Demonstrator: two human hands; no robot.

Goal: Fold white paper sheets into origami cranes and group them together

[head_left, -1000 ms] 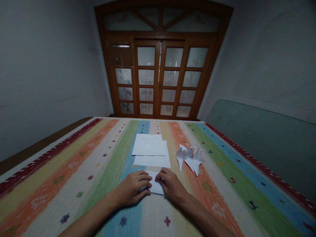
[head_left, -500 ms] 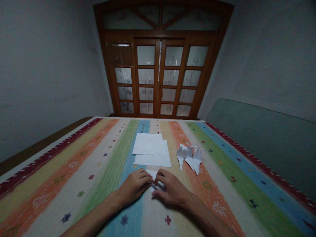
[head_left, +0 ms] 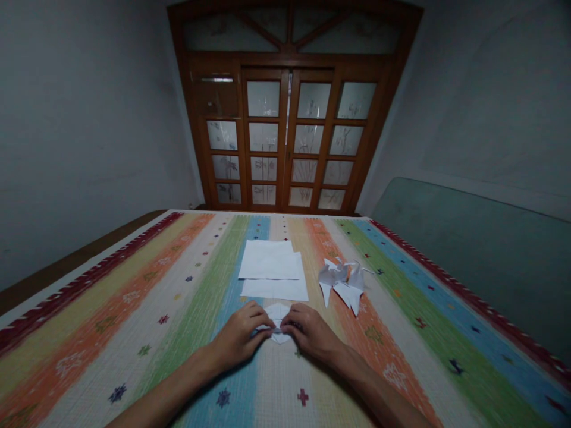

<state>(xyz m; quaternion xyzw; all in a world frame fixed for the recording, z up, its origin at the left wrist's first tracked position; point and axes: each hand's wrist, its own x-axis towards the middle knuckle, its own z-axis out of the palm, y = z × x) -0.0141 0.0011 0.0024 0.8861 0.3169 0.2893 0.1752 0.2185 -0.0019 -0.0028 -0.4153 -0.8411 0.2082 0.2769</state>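
Observation:
A small folded piece of white paper [head_left: 277, 315] lies on the striped mat [head_left: 178, 297] between my two hands. My left hand [head_left: 241, 337] pinches its left side with curled fingers. My right hand [head_left: 312, 334] pinches its right side, fingertips meeting the left hand's at the paper's lower edge. Most of the fold is hidden under my fingers. Just beyond lies a stack of flat white sheets [head_left: 273, 276]. Right of the stack sit finished folded paper cranes [head_left: 344, 283].
The colourful striped mat covers a wide surface with a wooden border at the left. A dark green panel [head_left: 468, 249] leans at the right. A wooden door with frosted glass panes [head_left: 288, 139] stands behind, between grey walls.
Both hands shifted slightly away from me with the paper. The folded piece looks smaller and narrower than a second ago, and my fingertips have drawn together on it.

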